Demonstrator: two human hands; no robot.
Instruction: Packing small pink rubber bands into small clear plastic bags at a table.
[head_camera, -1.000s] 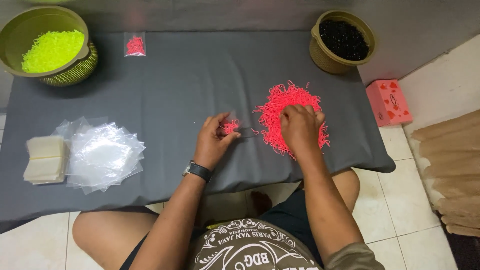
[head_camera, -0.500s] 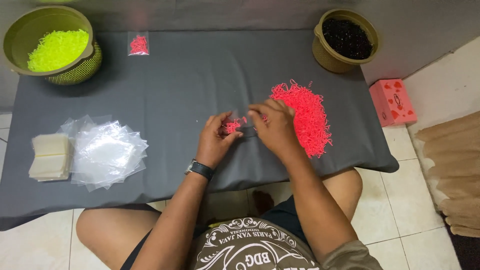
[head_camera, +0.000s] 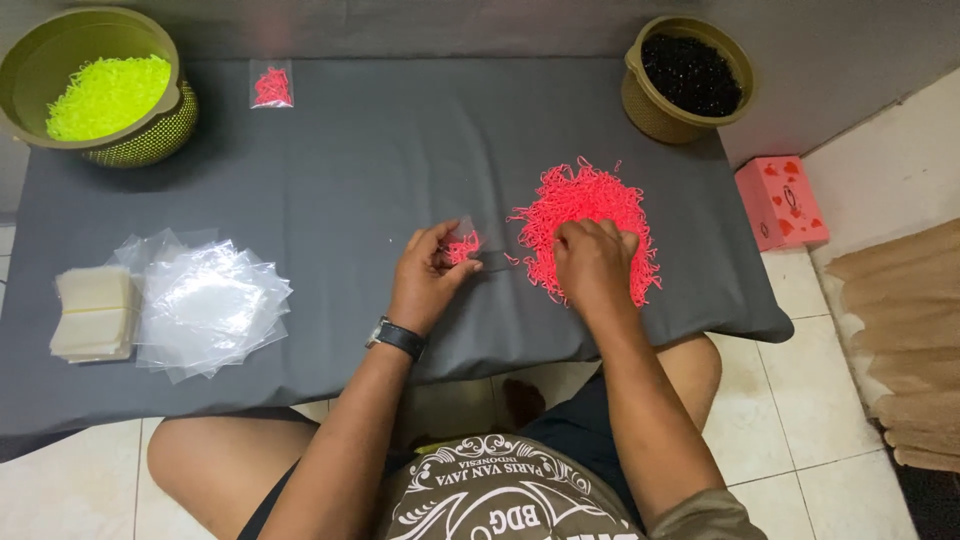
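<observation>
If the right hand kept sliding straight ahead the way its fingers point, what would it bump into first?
The right hand already rests on the pink pile, so it would plough through that first. Beyond it, probably the pot of black bits.

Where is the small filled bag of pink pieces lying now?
In the head view, the small filled bag lies at the grey mat's far left, right of the green basket.

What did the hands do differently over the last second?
The right hand, which half a second ago was over by the left hand at the small clear bag, has gone back onto the pink pile. The left hand kept holding the bag, partly filled with pink pieces. The baskets, the filled bag and the stack of empty bags stayed put.
</observation>
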